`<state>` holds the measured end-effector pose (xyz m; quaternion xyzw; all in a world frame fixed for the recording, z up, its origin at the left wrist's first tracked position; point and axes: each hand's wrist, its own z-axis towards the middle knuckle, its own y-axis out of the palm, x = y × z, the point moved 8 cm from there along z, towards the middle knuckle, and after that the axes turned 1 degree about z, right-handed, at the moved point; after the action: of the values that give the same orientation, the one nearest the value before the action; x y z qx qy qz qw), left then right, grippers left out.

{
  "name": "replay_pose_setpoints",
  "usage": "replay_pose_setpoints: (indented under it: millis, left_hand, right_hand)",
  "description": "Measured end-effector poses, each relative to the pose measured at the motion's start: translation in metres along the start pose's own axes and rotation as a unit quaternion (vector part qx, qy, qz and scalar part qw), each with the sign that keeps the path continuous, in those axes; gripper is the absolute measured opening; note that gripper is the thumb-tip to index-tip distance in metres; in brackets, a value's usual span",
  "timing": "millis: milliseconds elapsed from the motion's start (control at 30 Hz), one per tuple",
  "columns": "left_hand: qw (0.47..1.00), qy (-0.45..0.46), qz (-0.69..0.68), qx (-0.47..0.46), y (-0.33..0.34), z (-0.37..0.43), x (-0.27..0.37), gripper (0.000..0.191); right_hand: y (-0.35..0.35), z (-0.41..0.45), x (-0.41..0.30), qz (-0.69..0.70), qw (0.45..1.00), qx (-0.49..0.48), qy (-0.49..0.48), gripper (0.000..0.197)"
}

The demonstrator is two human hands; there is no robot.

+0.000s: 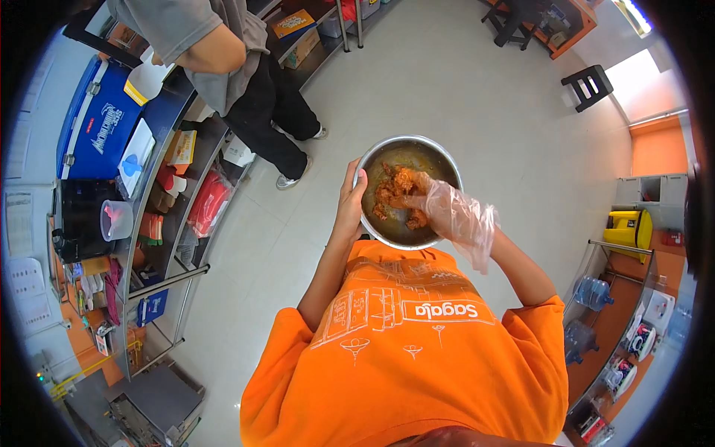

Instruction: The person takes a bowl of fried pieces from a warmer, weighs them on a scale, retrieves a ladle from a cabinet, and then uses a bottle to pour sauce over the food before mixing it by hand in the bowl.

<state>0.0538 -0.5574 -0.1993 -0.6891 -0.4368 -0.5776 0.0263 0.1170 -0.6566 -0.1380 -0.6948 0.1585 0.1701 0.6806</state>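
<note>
A round stainless steel bowl (410, 237) is held up in front of my orange shirt, over the floor. My left hand (353, 195) grips its left side, the thumb over the rim and the other fingers on the outside. Inside are pieces of fried chicken (385, 193) with a reddish-orange coating, and an oily sauce smears the bowl's inner wall. My right hand (433, 204), in a clear plastic glove, reaches in from the right. Its fingertips are among the chicken pieces and touch them; the glove and the food partly hide how they are closed.
A person (223, 67) in a grey shirt and black trousers stands at the upper left, beside a metal shelf (162, 151) with packaging. On it stands a blue cooler box (100, 123). A black stool (589, 88) is at the upper right, water jugs (593, 293) at the right.
</note>
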Motion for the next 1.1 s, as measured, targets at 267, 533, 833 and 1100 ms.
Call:
replay_pose_setpoints:
  millis: [267,533,833,1100]
  left_hand:
    - [1.0,0.015,0.021,0.011,-0.002,0.001,0.008,0.037]
    - [0.999,0.031,0.029,-0.01,0.002,0.004,0.01,0.039]
    - [0.994,0.04,0.096,-0.041,0.001,0.008,-0.005,0.04]
    - [0.995,0.075,0.069,0.018,0.0,0.014,-0.002,0.037]
  right_hand:
    - [0.0,-0.002,-0.005,-0.044,0.987,-0.101,0.113,0.032]
    - [-0.043,0.013,0.027,0.038,0.981,0.018,0.192,0.053]
    - [0.013,0.024,0.025,-0.011,0.979,-0.158,0.132,0.056]
    - [-0.012,0.023,0.035,-0.073,0.982,0.013,0.173,0.043]
